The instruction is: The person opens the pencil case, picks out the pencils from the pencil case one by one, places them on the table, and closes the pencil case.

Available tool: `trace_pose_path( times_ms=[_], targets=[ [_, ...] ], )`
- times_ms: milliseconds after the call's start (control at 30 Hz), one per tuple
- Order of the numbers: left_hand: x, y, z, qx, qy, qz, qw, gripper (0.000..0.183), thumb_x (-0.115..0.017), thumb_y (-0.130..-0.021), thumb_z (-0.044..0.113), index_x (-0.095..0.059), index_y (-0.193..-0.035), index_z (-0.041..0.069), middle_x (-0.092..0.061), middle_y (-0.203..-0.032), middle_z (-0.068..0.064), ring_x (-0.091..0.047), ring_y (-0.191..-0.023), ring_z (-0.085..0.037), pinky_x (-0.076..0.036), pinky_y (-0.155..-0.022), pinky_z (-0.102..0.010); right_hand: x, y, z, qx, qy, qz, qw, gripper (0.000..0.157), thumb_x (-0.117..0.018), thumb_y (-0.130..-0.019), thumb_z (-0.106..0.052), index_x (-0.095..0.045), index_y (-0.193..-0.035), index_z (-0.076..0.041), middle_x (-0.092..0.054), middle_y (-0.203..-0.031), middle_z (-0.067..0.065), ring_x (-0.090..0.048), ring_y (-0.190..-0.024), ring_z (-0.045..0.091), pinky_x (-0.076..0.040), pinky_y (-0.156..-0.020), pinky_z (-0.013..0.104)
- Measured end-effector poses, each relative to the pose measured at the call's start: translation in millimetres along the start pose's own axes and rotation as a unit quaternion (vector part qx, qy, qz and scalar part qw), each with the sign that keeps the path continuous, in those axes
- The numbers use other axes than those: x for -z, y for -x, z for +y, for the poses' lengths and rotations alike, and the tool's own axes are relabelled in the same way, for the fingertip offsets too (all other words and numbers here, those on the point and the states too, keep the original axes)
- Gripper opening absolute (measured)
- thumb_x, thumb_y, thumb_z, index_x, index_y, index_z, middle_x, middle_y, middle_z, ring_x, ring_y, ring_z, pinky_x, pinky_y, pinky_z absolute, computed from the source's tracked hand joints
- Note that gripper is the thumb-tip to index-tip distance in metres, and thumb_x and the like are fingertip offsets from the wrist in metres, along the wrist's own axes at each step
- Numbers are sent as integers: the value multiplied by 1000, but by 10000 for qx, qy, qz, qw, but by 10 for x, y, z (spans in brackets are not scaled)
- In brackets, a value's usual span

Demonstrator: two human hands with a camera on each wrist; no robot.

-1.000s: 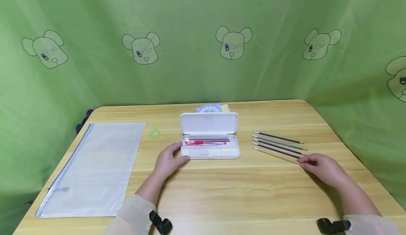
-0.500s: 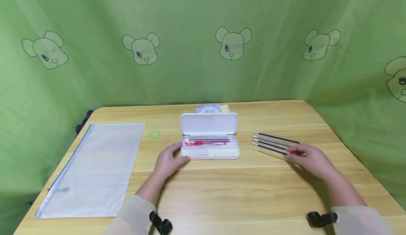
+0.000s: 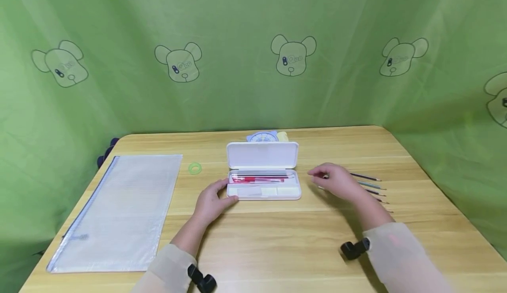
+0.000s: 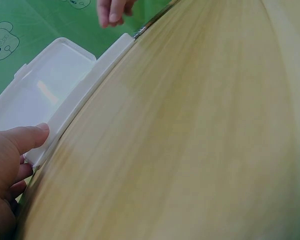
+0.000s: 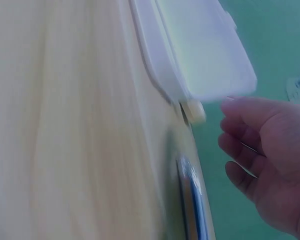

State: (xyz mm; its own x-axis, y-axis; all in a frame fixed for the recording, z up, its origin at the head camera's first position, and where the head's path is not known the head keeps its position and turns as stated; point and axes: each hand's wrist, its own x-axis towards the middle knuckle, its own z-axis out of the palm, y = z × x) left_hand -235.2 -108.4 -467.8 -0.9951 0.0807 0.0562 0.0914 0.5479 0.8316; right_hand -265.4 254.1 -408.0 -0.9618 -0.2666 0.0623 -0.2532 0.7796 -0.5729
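Note:
A white pencil case lies with its lid raised in the middle of the table. Inside it are a red pen and several slim pencils. My left hand holds the case at its near left corner, thumb on the front edge and fingers round the side. To the right, several pencils lie fanned out side by side, their middles hidden under my right hand. That hand hovers just right of the case, fingers loosely bent; the right wrist view shows nothing between them.
At the left lies a translucent zip pouch. A green ring sits between pouch and case. Behind the raised lid are a blue clock-faced item and a small yellowish piece. A green curtain hangs beyond the table.
My right hand has swept left and away from me, from the pencils' near right ends across to their left ends. The left hand stays on the case.

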Motion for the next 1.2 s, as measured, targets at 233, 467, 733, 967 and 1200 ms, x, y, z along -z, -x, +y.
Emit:
trace_pose_path(
  times_ms=[233,467,733,967,1200],
  targets=[
    [-4,-3,-11,66,47,-24,10000,66,-77,-83,28,-53,-139,4,-53,-144,-18,-44,-139,-37,-33,-118,-51,-238,-253,-209,78,-147,-204,9997,23,-65,-92,-14,-72,-111,-4,-69,-104,11,-60,-99,24,-52,-86,39],
    [-13,-5,-18,95,18,-25,10000,66,-77,-83,29,-53,-139,5,-53,-144,-17,-44,-139,-37,-34,-118,-51,-406,-427,-309,100,0,-478,9988,23,-66,-90,-12,-72,-110,-3,-70,-111,15,-62,-106,30,-51,-99,49],
    [-10,-9,-17,25,-60,19,10000,65,-78,-83,29,-54,-138,4,-54,-143,-17,-46,-137,-37,-35,-117,-51,-490,-519,-410,117,657,-708,9953,22,-66,-88,-9,-73,-108,-4,-72,-108,13,-64,-107,32,-50,-101,50],
    [-9,-10,-14,41,-46,14,10000,65,-78,-83,28,-54,-138,4,-53,-144,-18,-45,-138,-37,-35,-118,-51,-500,-563,-499,-164,976,-955,9905,23,-62,-87,-2,-74,-105,-7,-73,-109,11,-64,-110,32,-49,-103,50],
    [-12,-4,-17,28,-53,6,10000,65,-78,-83,29,-54,-138,4,-53,-144,-18,-45,-138,-37,-35,-118,-51,-503,-600,-504,-65,1082,-1072,9883,18,-64,-86,-1,-74,-97,-10,-74,-102,8,-65,-105,30,-49,-102,49]
  ],
)
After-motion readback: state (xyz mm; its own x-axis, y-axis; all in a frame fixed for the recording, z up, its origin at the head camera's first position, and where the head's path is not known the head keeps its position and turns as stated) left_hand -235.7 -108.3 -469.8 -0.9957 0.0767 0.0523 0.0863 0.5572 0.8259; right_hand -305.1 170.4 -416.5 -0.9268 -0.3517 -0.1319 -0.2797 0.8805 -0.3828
